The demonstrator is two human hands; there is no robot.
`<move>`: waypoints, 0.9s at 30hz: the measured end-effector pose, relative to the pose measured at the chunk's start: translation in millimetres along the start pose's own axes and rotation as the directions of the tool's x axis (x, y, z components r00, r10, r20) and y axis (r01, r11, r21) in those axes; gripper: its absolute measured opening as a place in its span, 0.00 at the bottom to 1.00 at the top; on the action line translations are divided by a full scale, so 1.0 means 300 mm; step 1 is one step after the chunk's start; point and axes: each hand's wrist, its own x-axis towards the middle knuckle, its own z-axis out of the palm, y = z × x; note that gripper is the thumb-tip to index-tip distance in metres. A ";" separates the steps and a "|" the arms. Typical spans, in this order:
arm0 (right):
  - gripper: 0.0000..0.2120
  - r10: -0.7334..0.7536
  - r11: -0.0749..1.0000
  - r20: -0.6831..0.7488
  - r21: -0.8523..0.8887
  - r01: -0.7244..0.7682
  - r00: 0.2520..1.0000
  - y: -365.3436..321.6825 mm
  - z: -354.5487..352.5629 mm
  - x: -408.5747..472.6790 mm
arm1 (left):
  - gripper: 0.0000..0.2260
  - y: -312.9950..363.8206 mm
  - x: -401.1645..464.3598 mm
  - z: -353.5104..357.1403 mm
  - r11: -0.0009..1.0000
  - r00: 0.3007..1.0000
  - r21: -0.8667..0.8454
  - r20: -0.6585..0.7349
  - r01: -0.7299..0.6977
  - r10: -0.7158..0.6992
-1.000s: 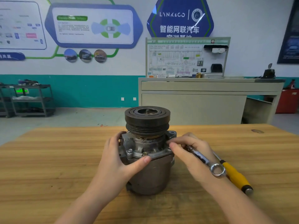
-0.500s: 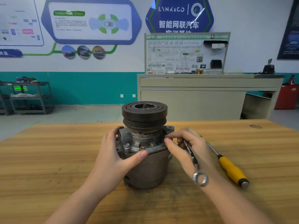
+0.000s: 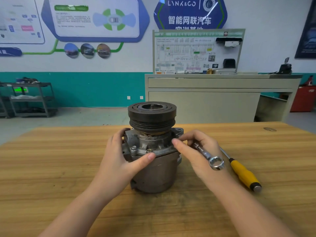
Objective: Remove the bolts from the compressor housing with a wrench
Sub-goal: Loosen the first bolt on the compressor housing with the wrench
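Working a bolt on the flange's right side w/ wrench (image 3: pixel 207 155), handle in right hand (image 3: pixel 198 152), fingers curled round it, fingertips at flange; far end hidden. Left hand (image 3: pixel 119 156) wraps compressor housing (image 3: pixel 153 171), mid-tabletop (image 3: pixel 51 168). Two front bolts (image 3: pixel 133 148) still seated. Next: swing handle; screwdriver (image 3: pixel 243 174) near on right, left side open.

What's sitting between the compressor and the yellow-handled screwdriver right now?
In the head view, the right hand gripping the silver combination wrench fills the gap between the grey metal compressor and the yellow-handled screwdriver.
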 end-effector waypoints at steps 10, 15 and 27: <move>0.08 -0.064 0.993 0.020 -0.098 0.066 0.998 -0.017 0.001 -0.007 | 0.45 -0.001 0.000 0.003 1.000 1.000 -0.008 -0.001 -0.005 0.005; 0.09 -0.066 0.996 0.026 -0.052 0.067 0.997 -0.010 0.007 -0.017 | 0.42 0.003 -0.002 0.001 1.000 1.000 -0.030 0.002 -0.008 0.008; 0.07 -0.097 0.994 0.030 -0.054 0.099 0.995 0.004 0.002 -0.014 | 0.45 0.009 -0.001 0.002 1.000 1.000 0.000 0.011 -0.002 0.002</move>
